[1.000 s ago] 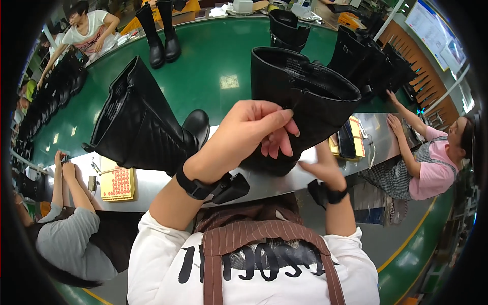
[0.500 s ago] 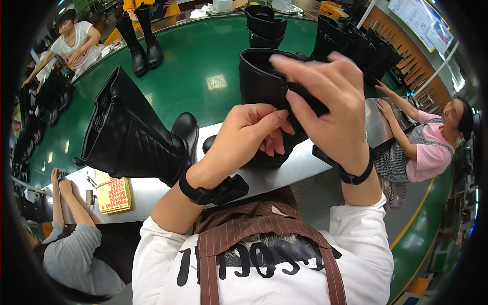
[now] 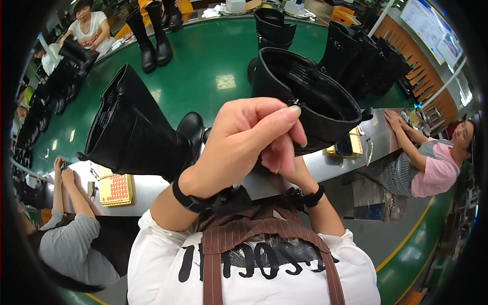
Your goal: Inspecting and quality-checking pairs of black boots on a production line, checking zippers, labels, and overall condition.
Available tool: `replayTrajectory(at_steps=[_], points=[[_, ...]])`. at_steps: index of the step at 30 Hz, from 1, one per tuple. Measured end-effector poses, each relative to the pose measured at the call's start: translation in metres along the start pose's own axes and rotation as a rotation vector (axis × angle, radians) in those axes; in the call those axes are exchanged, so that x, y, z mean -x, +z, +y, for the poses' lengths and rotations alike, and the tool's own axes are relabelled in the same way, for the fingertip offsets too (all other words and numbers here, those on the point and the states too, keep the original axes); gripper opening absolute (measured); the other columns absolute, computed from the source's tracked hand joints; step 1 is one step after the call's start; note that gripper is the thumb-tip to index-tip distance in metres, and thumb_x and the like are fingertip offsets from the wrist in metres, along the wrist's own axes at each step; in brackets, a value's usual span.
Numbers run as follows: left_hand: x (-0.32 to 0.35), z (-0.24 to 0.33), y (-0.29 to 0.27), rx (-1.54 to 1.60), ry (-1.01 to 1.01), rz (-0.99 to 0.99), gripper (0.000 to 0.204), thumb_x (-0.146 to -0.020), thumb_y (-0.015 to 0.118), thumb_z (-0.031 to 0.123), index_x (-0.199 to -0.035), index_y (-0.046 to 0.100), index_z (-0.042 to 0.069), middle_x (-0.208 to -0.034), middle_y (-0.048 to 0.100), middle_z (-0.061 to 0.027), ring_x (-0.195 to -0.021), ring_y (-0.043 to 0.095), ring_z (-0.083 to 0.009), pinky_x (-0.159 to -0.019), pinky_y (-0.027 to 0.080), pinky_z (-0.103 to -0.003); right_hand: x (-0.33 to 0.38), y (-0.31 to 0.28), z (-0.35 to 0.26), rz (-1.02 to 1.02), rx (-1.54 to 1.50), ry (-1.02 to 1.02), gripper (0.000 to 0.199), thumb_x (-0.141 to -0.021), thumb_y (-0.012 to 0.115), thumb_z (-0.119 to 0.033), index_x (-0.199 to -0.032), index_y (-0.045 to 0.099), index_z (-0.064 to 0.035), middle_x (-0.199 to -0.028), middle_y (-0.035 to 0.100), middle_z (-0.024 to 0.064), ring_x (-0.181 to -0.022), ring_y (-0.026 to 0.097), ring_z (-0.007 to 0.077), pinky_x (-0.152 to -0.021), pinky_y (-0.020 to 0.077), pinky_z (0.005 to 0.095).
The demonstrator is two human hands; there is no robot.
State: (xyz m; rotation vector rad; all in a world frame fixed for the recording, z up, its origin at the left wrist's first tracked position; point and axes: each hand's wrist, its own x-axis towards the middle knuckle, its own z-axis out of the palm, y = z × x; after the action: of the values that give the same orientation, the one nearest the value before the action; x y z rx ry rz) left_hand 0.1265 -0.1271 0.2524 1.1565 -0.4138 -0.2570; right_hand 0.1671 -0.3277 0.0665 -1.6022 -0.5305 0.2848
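A tall black boot (image 3: 325, 129) stands in front of me, its wide opening tipped toward my view. My left hand (image 3: 239, 140) is closed in a pinch on the zipper pull (image 3: 295, 102) at the boot's top edge. Low beside the shaft is my right hand (image 3: 301, 175); its fingers are hidden behind the boot and my left hand. A second tall black boot (image 3: 147, 132) stands to the left, its shaft leaning left and its zipper side partly open at the top.
The green tabletop (image 3: 203, 61) has a metal front edge (image 3: 325, 165). Yellow printed cards (image 3: 116, 188) are stacked at left; a dark object (image 3: 344, 147) lies on more at right. Black boots (image 3: 351, 56) crowd the back right. Co-workers sit at both sides.
My right hand has dropped from above the boot's top to low beside its shaft. The boot's opening now tilts more toward me and right. My left hand stays at the zipper.
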Motion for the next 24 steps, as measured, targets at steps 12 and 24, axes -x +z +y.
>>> replayTrajectory(at_steps=[12, 24], points=[[0.176, -0.051, -0.09, -1.259, -0.749, 0.373, 0.049, -0.076, 0.079, 0.039, -0.094, 0.064, -0.004, -0.073, 0.065, -0.0135, -0.065, 0.063, -0.025, -0.064, 0.05, -0.034, -0.019, -0.025, -0.014, -0.239, 0.352, 0.143, 0.068, -0.068, 0.087, -0.025, -0.123, 0.058, 0.0032, -0.12, 0.061, 0.012, -0.11, 0.057, 0.0232, -0.097, 0.0436, 0.0337], [0.127, -0.121, -0.123, -0.432, -0.011, 0.787, 0.039, -0.081, 0.075, 0.007, -0.116, 0.061, -0.003, -0.111, 0.067, -0.0083, -0.099, 0.063, -0.0164, -0.088, 0.049, -0.031, -0.007, 0.046, -0.011, 0.091, -0.228, 0.297, 0.047, -0.084, 0.072, -0.015, -0.125, 0.057, 0.0024, -0.12, 0.062, 0.0077, -0.109, 0.058, 0.0181, -0.094, 0.0477, 0.0306]])
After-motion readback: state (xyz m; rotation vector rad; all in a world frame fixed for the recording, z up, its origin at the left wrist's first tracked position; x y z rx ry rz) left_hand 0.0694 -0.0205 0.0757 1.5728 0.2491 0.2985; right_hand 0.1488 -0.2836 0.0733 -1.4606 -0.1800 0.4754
